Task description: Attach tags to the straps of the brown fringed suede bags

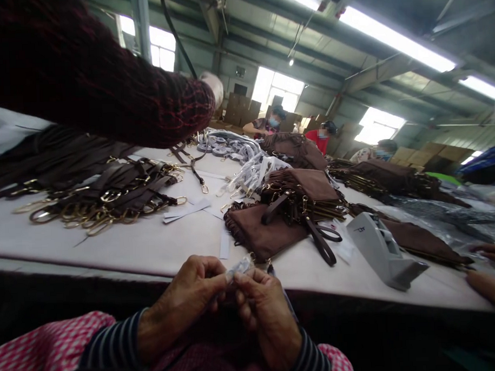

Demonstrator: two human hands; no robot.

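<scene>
My left hand (186, 301) and my right hand (266, 314) meet low in the middle, just below the table's front edge. Both pinch a small clear plastic wrapper (239, 268) with something pale inside; a thin dark strap end (270, 269) shows beside my right fingers. Just beyond the hands lies a brown suede fringed bag (259, 231) with a dark strap and brass hardware.
The white table (152, 245) holds a heap of dark straps with brass clasps (110, 198), white paper slips (187, 210), more brown bags (308, 186) and a grey tape dispenser (382, 251). A co-worker's dark red sleeve (93, 77) reaches overhead. Another person's hand (488, 285) rests at right. People work far back.
</scene>
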